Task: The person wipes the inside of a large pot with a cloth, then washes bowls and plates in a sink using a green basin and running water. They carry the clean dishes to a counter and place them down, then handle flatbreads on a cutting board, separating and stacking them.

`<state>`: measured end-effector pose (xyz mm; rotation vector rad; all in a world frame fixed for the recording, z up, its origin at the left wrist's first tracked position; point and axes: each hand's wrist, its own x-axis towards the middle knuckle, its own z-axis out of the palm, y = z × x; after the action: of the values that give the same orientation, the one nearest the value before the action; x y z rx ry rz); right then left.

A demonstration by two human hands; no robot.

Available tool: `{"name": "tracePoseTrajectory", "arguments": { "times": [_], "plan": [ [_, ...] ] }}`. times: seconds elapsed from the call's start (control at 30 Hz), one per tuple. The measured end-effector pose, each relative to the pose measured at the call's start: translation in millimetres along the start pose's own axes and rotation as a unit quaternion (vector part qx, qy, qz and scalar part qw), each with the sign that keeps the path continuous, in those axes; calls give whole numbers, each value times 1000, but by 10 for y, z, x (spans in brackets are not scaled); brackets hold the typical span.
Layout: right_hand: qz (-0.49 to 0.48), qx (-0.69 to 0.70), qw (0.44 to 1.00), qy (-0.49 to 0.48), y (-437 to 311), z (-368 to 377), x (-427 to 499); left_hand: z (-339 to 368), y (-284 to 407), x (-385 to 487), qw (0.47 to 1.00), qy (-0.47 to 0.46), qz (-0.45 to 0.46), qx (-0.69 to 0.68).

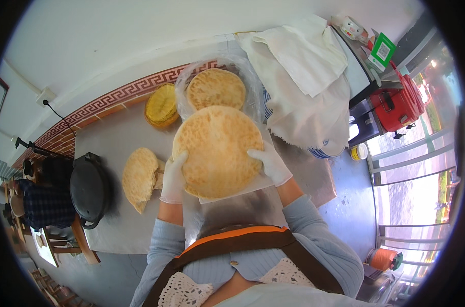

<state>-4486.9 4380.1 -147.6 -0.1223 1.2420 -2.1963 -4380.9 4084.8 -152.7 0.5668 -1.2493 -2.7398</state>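
Observation:
A large round flatbread (pixel 219 153) is held level in front of me by its two sides. My left hand (pixel 174 176), in a white glove, grips its left edge. On the opposite edge is my right hand (pixel 271 165), also gloved, with the thumb on top. Under the bread a white sheet (pixel 232 195) shows, perhaps paper or a board. Just beyond, another round flatbread (pixel 216 89) lies in or on a clear plastic bag (pixel 255 92). To the left, a torn piece of flatbread (pixel 139 176) rests on the metal table (pixel 117 134).
A yellow woven basket (pixel 161 105) stands near the wall. At the left is a black round griddle (pixel 88 190). White cloths (pixel 305 76) cover things at the right, beside blue-striped bowls (pixel 328 147). A person in a checked shirt (pixel 48 203) sits beyond the table's left end.

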Motion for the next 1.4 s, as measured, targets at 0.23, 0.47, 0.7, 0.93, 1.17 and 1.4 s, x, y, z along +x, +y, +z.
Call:
{"name": "tracePoseTrajectory", "arguments": {
  "times": [0.23,0.47,0.7,0.93,1.17,1.4],
  "plan": [
    [68,31,997,29,261,59,-231,33,-159,-473,996,82,36,20],
    [4,-178,983,-46,359,126,153,-323,-197,-715,991,120,51,4],
    [-108,-375,901,189,63,-686,2185,-415,-383,-664,992,113,47,-5],
    [-32,-315,917,244,275,-1079,2865,-409,-437,-494,989,142,19,20],
    [-92,-105,979,147,-51,-393,2776,-419,-398,-509,993,118,21,8],
    [-180,-134,963,150,-383,121,1951,-535,-557,-616,990,141,-17,10]
  ]
}}
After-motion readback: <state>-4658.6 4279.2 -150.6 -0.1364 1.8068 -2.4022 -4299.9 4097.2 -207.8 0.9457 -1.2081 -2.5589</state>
